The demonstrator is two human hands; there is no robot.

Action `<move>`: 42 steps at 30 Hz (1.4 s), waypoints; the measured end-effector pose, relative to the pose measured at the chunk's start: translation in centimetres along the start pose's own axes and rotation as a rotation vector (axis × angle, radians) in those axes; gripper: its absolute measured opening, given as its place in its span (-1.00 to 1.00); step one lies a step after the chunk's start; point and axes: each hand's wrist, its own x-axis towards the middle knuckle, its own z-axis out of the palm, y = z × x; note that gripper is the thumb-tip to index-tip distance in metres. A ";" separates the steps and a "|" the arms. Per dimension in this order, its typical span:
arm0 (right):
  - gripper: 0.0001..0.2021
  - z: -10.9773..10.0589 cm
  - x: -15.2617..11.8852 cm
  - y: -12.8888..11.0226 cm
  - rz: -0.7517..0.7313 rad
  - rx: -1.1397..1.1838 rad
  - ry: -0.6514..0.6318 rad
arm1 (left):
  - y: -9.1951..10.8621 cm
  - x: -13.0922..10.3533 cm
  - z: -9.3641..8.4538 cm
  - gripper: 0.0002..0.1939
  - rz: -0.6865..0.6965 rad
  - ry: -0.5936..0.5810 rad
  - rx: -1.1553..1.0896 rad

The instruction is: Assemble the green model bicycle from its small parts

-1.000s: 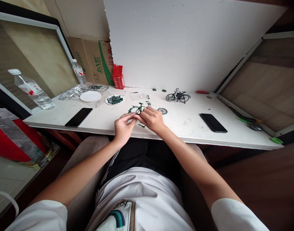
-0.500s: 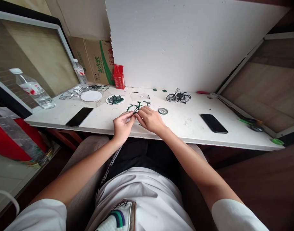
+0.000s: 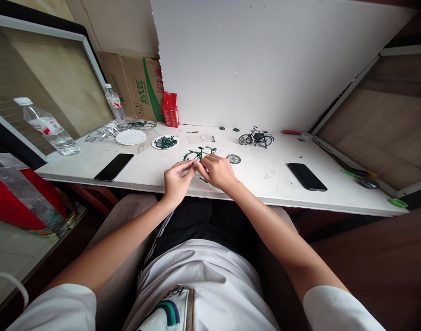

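Note:
Both hands meet over the front part of the white table. Fingers of my left hand (image 3: 178,181) are pinched on the lower part of a small green model bicycle (image 3: 201,151). My right hand (image 3: 217,170) closes on the same model from the right, its fingertips nearly touching the left ones. The saddle, a rear mudguard and the handlebar show above the fingers; the rest is hidden. Just right of my right hand lies a loose green spoked wheel (image 3: 234,159). A small dark piece (image 3: 203,179) rests on the table below the fingers.
A plate of green parts (image 3: 165,143) and a white plate (image 3: 130,137) stand at the left. Further right is a finished-looking black model bicycle (image 3: 256,138). Two phones, one a black phone (image 3: 306,177), flank the hands. A water bottle (image 3: 48,128) stands far left.
The model bicycle has shifted slightly right and turned, so more of its frame and handlebar shows. Both hands have barely moved and keep their fingers together.

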 end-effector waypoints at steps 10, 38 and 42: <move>-0.72 -0.6 0.1 -0.2 -0.046 0.142 0.037 | -1.0 0.9 -0.7 -0.60 0.028 0.041 0.007; -0.68 -0.5 0.1 -0.3 -0.104 -0.094 0.034 | -0.5 1.0 -1.0 -0.69 0.190 0.010 0.183; -0.59 0.2 0.0 0.0 -0.098 -0.129 0.026 | -0.3 0.5 -0.8 -0.69 0.238 -0.014 0.229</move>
